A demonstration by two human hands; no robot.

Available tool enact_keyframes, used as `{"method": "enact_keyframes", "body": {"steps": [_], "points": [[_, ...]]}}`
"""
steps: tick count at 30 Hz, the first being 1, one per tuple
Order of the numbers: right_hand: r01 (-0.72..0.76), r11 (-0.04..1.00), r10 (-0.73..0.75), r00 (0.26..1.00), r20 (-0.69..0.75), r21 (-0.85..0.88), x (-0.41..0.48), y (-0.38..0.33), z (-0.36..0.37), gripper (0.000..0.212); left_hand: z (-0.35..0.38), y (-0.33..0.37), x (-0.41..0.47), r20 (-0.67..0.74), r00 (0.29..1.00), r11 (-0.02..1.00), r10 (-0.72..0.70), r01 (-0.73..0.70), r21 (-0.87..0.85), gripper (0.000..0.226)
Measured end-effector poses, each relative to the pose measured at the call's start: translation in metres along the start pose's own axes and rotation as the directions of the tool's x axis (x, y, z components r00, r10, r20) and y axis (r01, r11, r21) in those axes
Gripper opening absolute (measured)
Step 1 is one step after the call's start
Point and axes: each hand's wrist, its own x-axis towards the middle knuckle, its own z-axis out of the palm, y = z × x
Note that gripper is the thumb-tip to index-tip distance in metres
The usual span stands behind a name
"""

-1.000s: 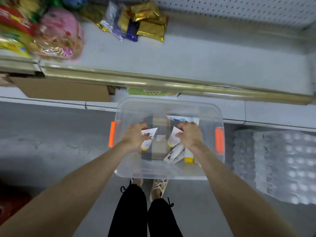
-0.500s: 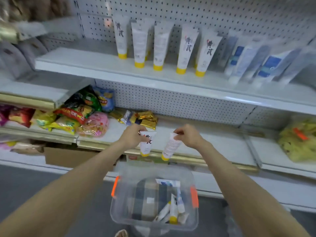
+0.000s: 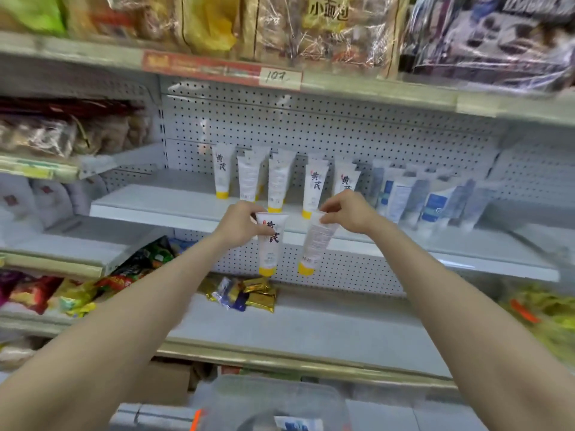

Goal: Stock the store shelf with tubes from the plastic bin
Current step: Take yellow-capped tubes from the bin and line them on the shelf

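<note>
Shelving first: white metal store shelf [image 3: 149, 202], pegboard back [image 3: 342, 126] behind it, runs across mid-frame, and a row of white squeeze tubes with yellow caps [image 3: 278, 185] stands on it, caps down, leaning on the pegboard. Bottom edge, blurred: clear plastic bin with an orange latch [image 3: 273, 399]. Now the hands, both up in front of the shelf's lip. Left hand [image 3: 238, 223] curls its fingers round the crimped top of a white yellow-capped tube [image 3: 269, 253], which hangs cap-down below it, printed side out. Right hand [image 3: 350, 211] pinches the top of a second tube [image 3: 315, 241], dangling tilted just beside the first, not touching.
</note>
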Motion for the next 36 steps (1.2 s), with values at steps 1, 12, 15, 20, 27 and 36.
{"method": "enact_keyframes", "body": {"steps": [1, 12, 15, 20, 27, 36], "points": [[0.007, 1.0, -0.007, 1.0, -0.013, -0.001, 0.004, -0.002, -0.007, 0.025, -0.005, 0.003, 0.006, -0.002, 1.0, 1.0, 0.015, -0.015, 0.005, 0.017], [0.047, 0.998, -0.048, 0.998, -0.039, -0.038, 0.057, -0.04, -0.034, 0.02, -0.057, -0.001, 0.07, -0.073, 0.997, 0.999, 0.027, -0.028, -0.015, 0.022], [0.042, 0.998, -0.043, 0.998, -0.033, -0.036, 0.078, -0.059, -0.021, 0.021, -0.078, -0.021, 0.083, -0.063, 0.997, 0.998, 0.048, -0.05, -0.029, 0.017], [0.048, 0.998, -0.049, 0.999, -0.015, -0.036, 0.126, -0.099, 0.014, 0.021, -0.122, -0.066, 0.11, -0.072, 0.997, 0.999, 0.041, -0.04, 0.017, 0.02], [0.028, 0.999, -0.028, 1.0, -0.002, -0.017, 0.176, -0.136, 0.06, 0.021, -0.159, -0.117, 0.149, -0.048, 0.997, 0.999, 0.052, -0.051, 0.018, 0.016], [-0.029, 0.999, 0.029, 1.0, 0.005, -0.019, 0.208, -0.136, 0.077, 0.019, -0.151, -0.141, 0.186, 0.016, 0.999, 0.999, 0.046, -0.046, -0.014, 0.025]]}}
